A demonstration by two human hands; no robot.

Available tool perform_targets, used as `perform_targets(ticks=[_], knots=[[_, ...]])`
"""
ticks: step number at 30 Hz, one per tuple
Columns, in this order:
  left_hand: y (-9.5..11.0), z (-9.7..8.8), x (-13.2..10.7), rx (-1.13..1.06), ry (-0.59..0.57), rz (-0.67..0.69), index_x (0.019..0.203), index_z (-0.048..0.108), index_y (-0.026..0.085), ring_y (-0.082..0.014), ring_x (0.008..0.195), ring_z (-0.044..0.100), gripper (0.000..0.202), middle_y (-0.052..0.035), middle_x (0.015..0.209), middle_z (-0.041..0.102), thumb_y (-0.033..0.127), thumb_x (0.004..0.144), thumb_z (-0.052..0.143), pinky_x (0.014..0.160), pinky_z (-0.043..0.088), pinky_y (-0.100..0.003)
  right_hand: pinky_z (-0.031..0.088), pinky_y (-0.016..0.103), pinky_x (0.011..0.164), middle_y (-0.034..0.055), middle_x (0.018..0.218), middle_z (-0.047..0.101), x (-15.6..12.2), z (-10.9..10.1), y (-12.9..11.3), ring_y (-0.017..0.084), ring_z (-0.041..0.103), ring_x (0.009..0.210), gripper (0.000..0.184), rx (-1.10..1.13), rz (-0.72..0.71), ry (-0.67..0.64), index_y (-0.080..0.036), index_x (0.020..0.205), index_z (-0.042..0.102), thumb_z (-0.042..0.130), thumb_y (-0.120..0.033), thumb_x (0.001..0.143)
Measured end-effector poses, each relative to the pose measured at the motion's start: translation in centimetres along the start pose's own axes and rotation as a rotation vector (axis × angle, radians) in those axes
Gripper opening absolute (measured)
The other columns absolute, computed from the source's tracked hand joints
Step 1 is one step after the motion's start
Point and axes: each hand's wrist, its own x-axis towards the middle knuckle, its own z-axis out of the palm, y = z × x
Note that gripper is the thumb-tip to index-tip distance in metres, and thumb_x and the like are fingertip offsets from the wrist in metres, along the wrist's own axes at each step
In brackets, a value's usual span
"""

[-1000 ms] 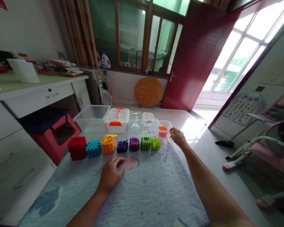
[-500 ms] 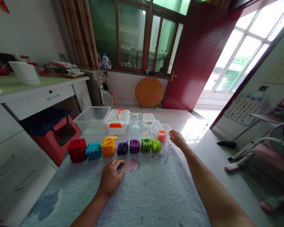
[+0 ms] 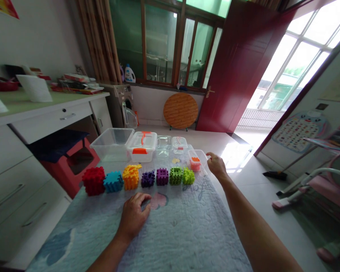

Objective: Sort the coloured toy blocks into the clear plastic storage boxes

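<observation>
My right hand [image 3: 217,166] reaches to the far right of the table and pinches the rim of a small clear box [image 3: 197,155] that has an orange piece inside. Flat on the fluffy blue cover [image 3: 175,234] lies my left hand [image 3: 133,216], fingers spread, holding nothing. Beyond it stands a row of toothed cubes: red [image 3: 94,181], blue [image 3: 113,181], orange-yellow [image 3: 130,176], two purple ones [image 3: 148,178], and two green ones [image 3: 175,175].
Behind the cubes stand a large open clear tub [image 3: 112,143], a lidded box with orange latches [image 3: 141,144], and two smaller clear boxes [image 3: 179,144]. A white desk with drawers [image 3: 31,124] and a red stool [image 3: 62,158] are on the left. The table edge drops to the floor on the right.
The small clear box with the orange piece has shifted slightly toward the cubes in my right hand's grip, then the hand lifted a little. My left hand has stayed put.
</observation>
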Motion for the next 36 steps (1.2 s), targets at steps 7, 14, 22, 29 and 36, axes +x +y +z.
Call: perform_targets(ticks=[7, 14, 22, 29, 36], knots=[[0.2, -0.1, 0.0, -0.004, -0.013, -0.026, 0.090, 0.069, 0.021, -0.0254, 0.096, 0.065, 0.022, -0.0065, 0.096, 0.070, 0.027, 0.076, 0.053, 0.089, 0.047, -0.039, 0.038, 0.029, 0.095, 0.0079, 0.111, 0.069, 1.6, 1.2, -5.4, 0.022, 0.055, 0.105, 0.035, -0.115, -0.186, -0.032, -0.019, 0.106, 0.070, 0.045, -0.016, 0.083], [0.3, -0.1, 0.1, -0.005, 0.001, -0.013, 0.086, 0.070, 0.022, -0.0257, 0.093, 0.065, 0.019, -0.0059, 0.092, 0.070, 0.026, 0.077, 0.055, 0.086, 0.048, -0.038, 0.034, 0.037, 0.097, 0.0044, 0.127, 0.063, 4.1, 4.5, -8.4, 0.026, 0.048, 0.116, 0.040, -0.236, -0.251, -0.182, -0.027, 0.119, 0.065, 0.044, -0.017, 0.086], [0.0, 0.4, 0.0, 0.005, 0.009, -0.020, 0.084, 0.070, 0.024, -0.0257, 0.092, 0.064, 0.017, -0.0051, 0.090, 0.069, 0.023, 0.075, 0.056, 0.086, 0.046, -0.039, 0.032, 0.044, 0.100, 0.0079, 0.133, 0.055, 7.2, 7.8, -11.4, 0.029, 0.036, 0.130, 0.039, -0.336, -0.281, -0.282, -0.027, 0.125, 0.058, 0.038, -0.025, 0.092], [0.4, 0.2, 0.0, 0.018, -0.024, -0.059, 0.084, 0.070, 0.023, -0.0262, 0.094, 0.062, 0.019, -0.0056, 0.091, 0.068, 0.019, 0.074, 0.054, 0.089, 0.044, -0.041, 0.034, 0.050, 0.098, 0.0113, 0.131, 0.057, 8.9, 9.4, -12.4, 0.034, 0.041, 0.127, 0.043, -0.374, -0.192, -0.336, -0.025, 0.125, 0.059, 0.041, -0.019, 0.086], [0.7, 0.1, 0.0, 0.028, -0.021, -0.059, 0.084, 0.070, 0.023, -0.0263, 0.094, 0.063, 0.019, -0.0063, 0.090, 0.068, 0.017, 0.074, 0.055, 0.088, 0.044, -0.041, 0.038, 0.047, 0.095, 0.0148, 0.126, 0.058, 8.6, 9.5, -12.1, 0.032, 0.048, 0.119, 0.039, -0.346, -0.188, -0.291, -0.020, 0.118, 0.063, 0.041, -0.016, 0.086]])
